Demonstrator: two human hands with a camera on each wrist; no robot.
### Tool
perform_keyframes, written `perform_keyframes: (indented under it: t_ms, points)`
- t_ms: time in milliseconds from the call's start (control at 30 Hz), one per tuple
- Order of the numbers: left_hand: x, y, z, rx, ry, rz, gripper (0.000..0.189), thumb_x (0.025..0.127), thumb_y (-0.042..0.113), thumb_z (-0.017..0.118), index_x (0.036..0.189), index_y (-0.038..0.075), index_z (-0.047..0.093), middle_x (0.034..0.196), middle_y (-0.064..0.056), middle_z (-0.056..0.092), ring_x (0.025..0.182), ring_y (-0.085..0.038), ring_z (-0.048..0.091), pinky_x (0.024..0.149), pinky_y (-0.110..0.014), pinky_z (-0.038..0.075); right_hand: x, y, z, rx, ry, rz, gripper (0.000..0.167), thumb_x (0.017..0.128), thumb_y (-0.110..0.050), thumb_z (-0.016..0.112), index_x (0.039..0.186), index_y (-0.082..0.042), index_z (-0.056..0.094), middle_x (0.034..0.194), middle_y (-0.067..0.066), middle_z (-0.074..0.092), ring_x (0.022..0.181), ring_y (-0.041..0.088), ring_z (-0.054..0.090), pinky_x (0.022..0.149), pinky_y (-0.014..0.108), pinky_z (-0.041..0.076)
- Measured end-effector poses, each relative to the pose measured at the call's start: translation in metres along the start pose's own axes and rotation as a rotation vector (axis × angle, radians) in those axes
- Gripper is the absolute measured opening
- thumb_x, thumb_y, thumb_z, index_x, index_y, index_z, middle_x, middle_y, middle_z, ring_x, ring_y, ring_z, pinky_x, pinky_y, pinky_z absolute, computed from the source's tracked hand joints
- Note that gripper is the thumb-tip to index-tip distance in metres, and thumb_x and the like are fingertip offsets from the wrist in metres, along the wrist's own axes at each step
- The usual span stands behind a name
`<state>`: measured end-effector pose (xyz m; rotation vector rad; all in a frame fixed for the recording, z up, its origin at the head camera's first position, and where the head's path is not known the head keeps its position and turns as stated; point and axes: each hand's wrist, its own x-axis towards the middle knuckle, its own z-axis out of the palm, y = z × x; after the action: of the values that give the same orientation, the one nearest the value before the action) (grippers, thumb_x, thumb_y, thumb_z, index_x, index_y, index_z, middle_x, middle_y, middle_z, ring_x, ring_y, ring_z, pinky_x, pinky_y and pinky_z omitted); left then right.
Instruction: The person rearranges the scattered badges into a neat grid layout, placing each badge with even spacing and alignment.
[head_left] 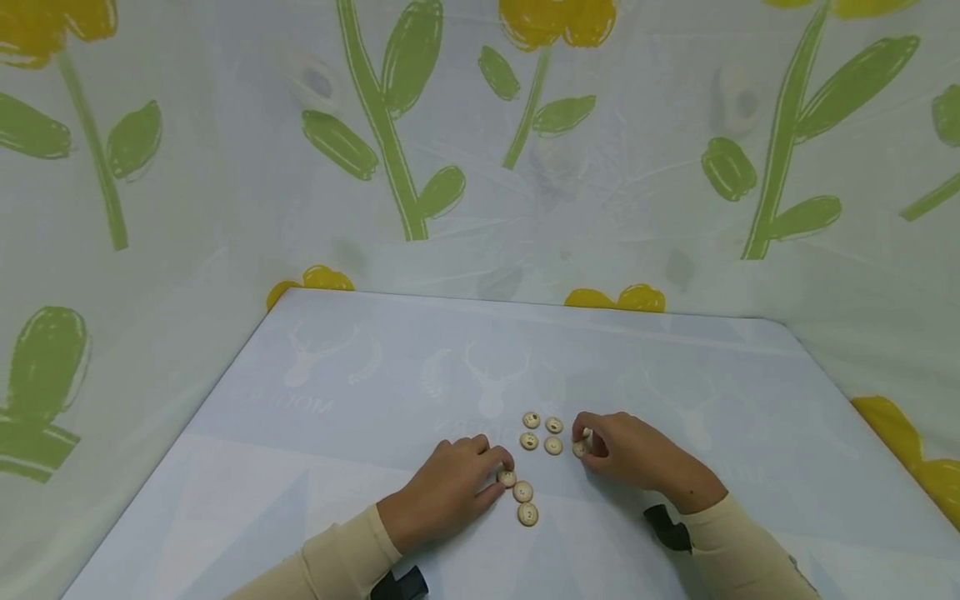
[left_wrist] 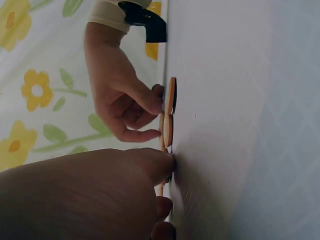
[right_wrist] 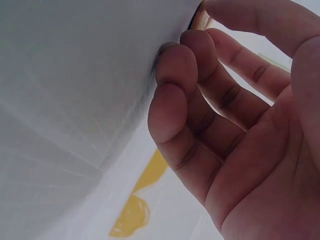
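Observation:
My left hand (head_left: 450, 487) grips a small round wooden button (head_left: 507, 478) between thumb and fingers, low on the table. Just right of it lie two more buttons, one (head_left: 522, 492) above the other (head_left: 528, 514). Over on the right, my right hand (head_left: 626, 450) pinches a button (head_left: 580, 448) between thumb and index finger; its fingertips partly hide another pale button (head_left: 587, 433) behind. In the left wrist view, buttons appear edge-on, such as the near-upright-looking disc (left_wrist: 172, 95). From the right wrist, only a button's rim (right_wrist: 201, 20) shows at the fingertips.
Between the hands, several buttons lie in a two-by-two block, including a top left one (head_left: 531, 420) and a bottom right one (head_left: 553, 446). They rest flat on a pale table (head_left: 360, 450). Behind hangs a flower-patterned cloth (head_left: 247, 150).

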<state>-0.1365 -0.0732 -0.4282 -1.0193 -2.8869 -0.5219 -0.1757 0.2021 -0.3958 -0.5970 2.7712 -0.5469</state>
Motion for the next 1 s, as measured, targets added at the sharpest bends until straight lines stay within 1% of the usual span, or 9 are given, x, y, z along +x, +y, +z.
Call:
perform_keyframes:
  t_ms: [300,433,767,1000]
  points:
    - [0.001,0.0,0.0,0.006,0.011,0.007,0.018,0.096,0.033,0.066,0.112,0.025,0.068,0.087,0.01,0.058,0.076,-0.002,0.051,0.064,-0.024,0.036,0.001,-0.007,-0.002,-0.022,0.006,0.046,0.016,0.09,-0.015,0.072,0.104,-0.019,0.065,0.068,-0.007,0.054,0.062,0.008,0.049,0.056,0.023,0.042]
    - [0.001,0.0,0.0,0.006,0.011,0.007,0.017,0.097,0.033,0.066,0.112,0.025,0.068,0.087,0.011,0.057,0.075,-0.002,0.051,0.064,-0.024,0.035,-0.001,-0.012,-0.002,-0.022,0.007,0.051,0.016,0.09,-0.015,0.072,0.105,-0.02,0.066,0.069,-0.008,0.054,0.062,0.008,0.049,0.056,0.023,0.042]
    - [0.0,0.001,0.0,-0.001,0.007,0.002,0.018,0.096,0.032,0.067,0.112,0.025,0.068,0.086,0.01,0.056,0.075,-0.002,0.05,0.064,-0.025,0.036,-0.005,-0.023,0.001,-0.034,-0.005,-0.044,0.019,0.088,-0.015,0.075,0.105,-0.019,0.066,0.066,-0.01,0.051,0.06,0.004,0.045,0.056,0.022,0.04]
    - [0.001,-0.001,0.001,0.011,0.012,0.007,0.019,0.095,0.032,0.068,0.112,0.025,0.068,0.087,0.01,0.057,0.076,-0.003,0.051,0.065,-0.025,0.037,-0.007,-0.036,0.004,-0.059,-0.029,-0.069,0.019,0.088,-0.017,0.076,0.104,-0.02,0.067,0.069,-0.012,0.052,0.063,0.004,0.047,0.058,0.022,0.042]
